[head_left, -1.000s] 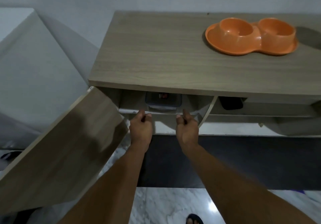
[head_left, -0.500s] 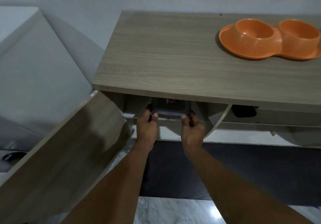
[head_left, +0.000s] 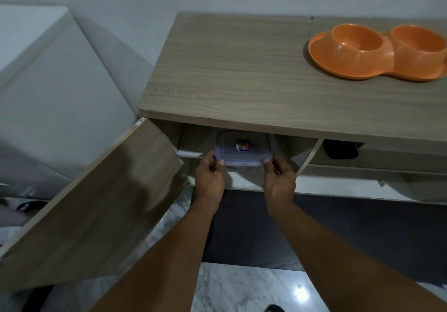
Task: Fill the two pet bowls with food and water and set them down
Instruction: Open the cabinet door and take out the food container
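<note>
Two hands grip a plastic box [head_left: 242, 150] in the open cupboard [head_left: 254, 127]: left hand [head_left: 210, 181] at its 9 o'clock, right hand [head_left: 279, 183] at 3. Orange pet bowls [head_left: 377, 52] sit empty on top, toward 2 o'clock.

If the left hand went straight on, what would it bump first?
The lidded container it grips; the left hand would likely push it deeper into the cupboard, though depth is unclear.

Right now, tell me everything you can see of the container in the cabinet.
The container is a flat box with rounded corners, seemingly translucent bluish plastic, lid on, with a small dark label on top. It lies level at the front of the open cabinet. The left hand and right hand hold its front corners.
</note>
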